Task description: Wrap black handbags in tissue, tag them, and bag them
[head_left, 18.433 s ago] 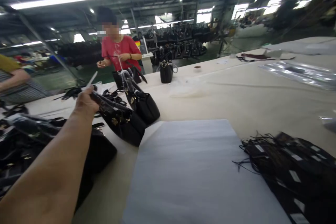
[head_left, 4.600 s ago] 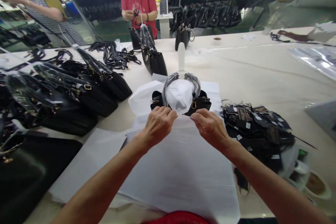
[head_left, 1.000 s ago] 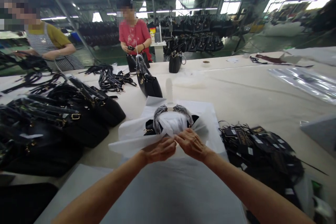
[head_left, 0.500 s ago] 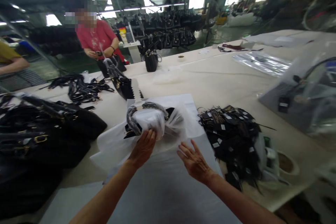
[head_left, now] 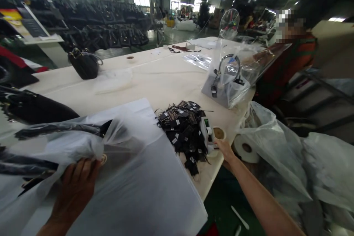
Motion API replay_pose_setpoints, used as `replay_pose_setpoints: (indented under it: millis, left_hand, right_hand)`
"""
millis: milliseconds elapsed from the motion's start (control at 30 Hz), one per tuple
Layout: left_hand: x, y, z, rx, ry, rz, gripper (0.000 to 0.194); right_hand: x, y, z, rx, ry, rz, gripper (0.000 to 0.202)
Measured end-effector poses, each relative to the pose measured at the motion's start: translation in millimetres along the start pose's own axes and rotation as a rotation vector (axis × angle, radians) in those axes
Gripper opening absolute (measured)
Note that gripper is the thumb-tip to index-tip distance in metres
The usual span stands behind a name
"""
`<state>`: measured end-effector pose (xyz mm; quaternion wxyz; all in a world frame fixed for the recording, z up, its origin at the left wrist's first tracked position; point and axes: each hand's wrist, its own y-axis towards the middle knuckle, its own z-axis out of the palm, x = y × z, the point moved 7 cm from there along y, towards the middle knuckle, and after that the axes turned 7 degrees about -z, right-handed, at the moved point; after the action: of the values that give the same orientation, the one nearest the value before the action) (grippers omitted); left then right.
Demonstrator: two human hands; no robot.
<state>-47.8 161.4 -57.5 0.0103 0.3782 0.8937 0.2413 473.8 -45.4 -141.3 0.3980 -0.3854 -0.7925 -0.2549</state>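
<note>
My left hand (head_left: 79, 184) is closed on the white wrapping paper (head_left: 74, 145) bunched around a dark handbag, whose film-covered handles (head_left: 27, 164) stick out at the left. A small round gold-coloured piece shows by its fingertips. Stretched out to the right, my right hand (head_left: 225, 151) has its fingers closed at the lower rim of a roll of tape (head_left: 219, 132) at the table edge; the fingertips are partly hidden. Beside it stands a small white holder (head_left: 208, 134) with a green item. A heap of black hang tags (head_left: 182, 129) lies between the hands.
White paper sheets (head_left: 155, 191) cover the near table. Black bags (head_left: 35, 107) stand at left, one small black bag (head_left: 84, 64) farther back. A plastic-covered grey bag (head_left: 218, 81) stands right, near a co-worker (head_left: 290, 59). Plastic sheeting (head_left: 273, 143) and another roll (head_left: 246, 148) sit beyond the edge.
My view has swung right. My right hand has moved from beside the wrapped bag to the roll of tape. My left hand stays on the wrapping paper.
</note>
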Motion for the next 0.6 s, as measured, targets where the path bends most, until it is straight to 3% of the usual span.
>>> replay_pose_setpoints:
  millis: [167, 333, 467, 600]
  left_hand:
    - [-1.6, 0.5, -0.8, 0.006, -0.056, -0.032, 0.067]
    - [-5.1, 3.7, -3.5, 0.029, -0.031, -0.058, 0.068]
    - [-5.7, 4.0, -3.4, 0.049, -0.012, -0.051, 0.070]
    - [-5.5, 4.2, -3.6, 0.044, 0.015, -0.037, 0.070]
  right_hand:
    - [-11.2, -13.3, 15.3, 0.019, 0.200, 0.193, 0.033]
    - [-6.5, -20.0, 2.0, -0.043, 0.294, 0.252, 0.034]
    - [-5.9, -59.6, -19.6, -0.113, 0.276, 0.214, 0.035]
    - [-26.1, -105.1, -9.2, -0.050, 0.297, 0.284, 0.041]
